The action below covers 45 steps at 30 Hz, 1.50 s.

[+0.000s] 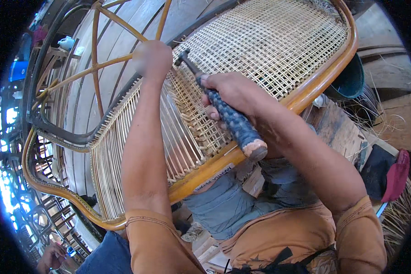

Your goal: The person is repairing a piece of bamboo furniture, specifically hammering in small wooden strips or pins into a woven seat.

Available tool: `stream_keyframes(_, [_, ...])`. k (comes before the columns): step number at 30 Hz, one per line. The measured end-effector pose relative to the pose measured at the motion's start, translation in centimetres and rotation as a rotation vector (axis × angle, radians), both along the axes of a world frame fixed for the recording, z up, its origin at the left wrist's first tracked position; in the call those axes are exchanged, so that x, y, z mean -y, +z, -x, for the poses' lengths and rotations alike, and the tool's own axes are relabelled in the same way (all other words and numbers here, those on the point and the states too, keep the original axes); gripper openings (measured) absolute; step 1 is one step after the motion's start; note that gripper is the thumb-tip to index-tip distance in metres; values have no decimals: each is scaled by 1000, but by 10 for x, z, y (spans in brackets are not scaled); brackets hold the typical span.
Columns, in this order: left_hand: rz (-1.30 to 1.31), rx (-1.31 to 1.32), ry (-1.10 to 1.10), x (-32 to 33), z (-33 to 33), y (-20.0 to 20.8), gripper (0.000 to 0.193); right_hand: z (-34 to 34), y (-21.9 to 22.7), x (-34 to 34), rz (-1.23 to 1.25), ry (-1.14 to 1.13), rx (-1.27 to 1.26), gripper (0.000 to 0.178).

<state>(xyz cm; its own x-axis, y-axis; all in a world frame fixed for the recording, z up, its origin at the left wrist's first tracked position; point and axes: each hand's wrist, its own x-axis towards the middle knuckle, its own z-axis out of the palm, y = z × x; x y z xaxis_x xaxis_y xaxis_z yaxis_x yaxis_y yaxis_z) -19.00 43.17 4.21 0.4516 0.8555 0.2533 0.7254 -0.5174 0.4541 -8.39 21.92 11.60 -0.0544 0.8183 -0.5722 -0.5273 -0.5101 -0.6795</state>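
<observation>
Before me lies a rattan seat frame [301, 101] with a bent, varnished rail. Its right part carries a dense open-weave cane panel [278, 41]; toward the left, parallel cane strands [112, 132] run across without cross weaving. My right hand [230, 91] is wrapped round a hammer [235, 119] with a dark, patterned grip. The small metal head points up and left, close above the weave's far edge. Beside that head, my left hand [157, 59] is closed at the far rail. Its fingers are mostly hidden, and what they hold cannot be seen.
Dark curved framework with rattan crossbars [95, 68] rises at the far left. A dark green bucket [349, 82] stands right of the seat, near loose cane fibres. Red cloth [398, 176] lies far right. Another person's hand [54, 255] shows at lower left.
</observation>
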Motion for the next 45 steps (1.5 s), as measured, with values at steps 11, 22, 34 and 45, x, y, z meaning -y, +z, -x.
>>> stream_keyframes(11, [226,229,43,-16,10,0,24,-16,0,-9,40,-137,138,24])
stream_keyframes(22, [184,123,17,-22,7,-12,23,-6,-6,-16,28,-103,168,30])
stream_keyframes(34, [53,80,74,-17,2,-11,24,1,-13,-25,-166,-58,297,30])
stream_keyframes(45, [155,195,43,-16,22,-7,24,-2,-1,-14,16,-69,113,27])
